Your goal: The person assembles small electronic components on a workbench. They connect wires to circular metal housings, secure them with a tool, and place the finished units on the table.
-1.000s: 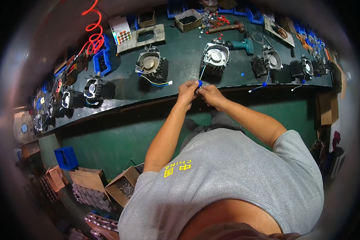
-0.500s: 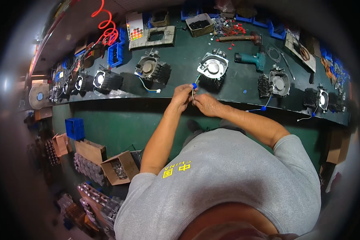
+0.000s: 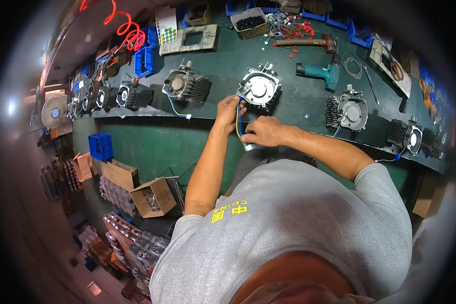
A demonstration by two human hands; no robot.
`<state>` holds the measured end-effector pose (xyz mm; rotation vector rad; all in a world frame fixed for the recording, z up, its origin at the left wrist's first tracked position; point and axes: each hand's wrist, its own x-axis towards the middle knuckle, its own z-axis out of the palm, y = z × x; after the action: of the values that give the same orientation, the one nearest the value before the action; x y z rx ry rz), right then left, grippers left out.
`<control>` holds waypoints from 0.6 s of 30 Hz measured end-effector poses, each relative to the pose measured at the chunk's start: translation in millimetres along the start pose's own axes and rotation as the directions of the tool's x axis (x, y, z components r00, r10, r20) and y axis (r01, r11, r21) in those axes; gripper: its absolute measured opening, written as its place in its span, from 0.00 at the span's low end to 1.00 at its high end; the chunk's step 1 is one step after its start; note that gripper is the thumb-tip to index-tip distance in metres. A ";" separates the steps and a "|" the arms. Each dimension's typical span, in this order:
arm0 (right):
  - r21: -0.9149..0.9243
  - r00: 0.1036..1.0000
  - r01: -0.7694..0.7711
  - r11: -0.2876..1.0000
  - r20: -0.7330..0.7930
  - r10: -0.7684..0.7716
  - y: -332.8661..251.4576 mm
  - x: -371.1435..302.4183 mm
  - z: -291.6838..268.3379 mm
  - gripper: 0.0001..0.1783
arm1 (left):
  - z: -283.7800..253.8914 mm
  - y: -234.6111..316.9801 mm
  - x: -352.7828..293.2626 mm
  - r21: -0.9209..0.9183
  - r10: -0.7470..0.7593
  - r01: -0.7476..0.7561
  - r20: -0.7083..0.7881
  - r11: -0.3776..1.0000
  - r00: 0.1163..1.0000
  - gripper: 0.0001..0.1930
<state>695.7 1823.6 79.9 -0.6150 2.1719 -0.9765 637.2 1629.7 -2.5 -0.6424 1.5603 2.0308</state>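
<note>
A finned metal motor housing point(image 3: 259, 89) with a round, pale open face stands on the bench in front of me. From its lower left side runs a thin blue-and-yellow cable point(image 3: 238, 120), which hangs over the bench edge and ends in a white connector point(image 3: 249, 147). My left hand point(image 3: 229, 112) is closed on the cable close under the housing, its fingertips partly hidden. Lower down, my right hand point(image 3: 265, 131) has its fingers pinched on the same cable just above the connector.
Similar finned housings stand left point(image 3: 185, 85) and right point(image 3: 350, 112) along the green bench point(image 3: 223, 55). Beyond lie a teal power drill point(image 3: 321, 73), a hammer point(image 3: 309, 43), blue bins point(image 3: 144, 62) and a box of black parts point(image 3: 250, 23). Below left sits an open carton point(image 3: 154, 197).
My left hand has moved up against the housing. My right hand has shifted down and right along the cable. The cable is now drawn out longer, with its connector showing; the blue piece is mostly hidden.
</note>
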 end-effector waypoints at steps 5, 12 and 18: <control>-0.031 0.451 0.054 0.998 -0.891 -0.052 35.6 19.0 -53.3 0.22 | -3.3 -4.0 0.9 0.044 0.046 -0.047 0.020 0.998 0.999 0.12; 0.036 0.491 -0.036 0.999 -0.870 0.049 102.9 83.8 -55.9 0.30 | -1.3 -2.4 -0.4 0.077 0.064 -0.067 0.030 0.995 0.997 0.11; 0.069 0.492 0.035 0.997 -0.869 0.043 100.1 87.1 -57.3 0.28 | -11.9 -7.8 11.5 0.108 0.199 -0.212 0.117 0.971 0.973 0.08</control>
<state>581.5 1855.2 -2.9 0.0000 2.9745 -1.6122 634.2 1621.0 -18.3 -0.3334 1.7311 2.0612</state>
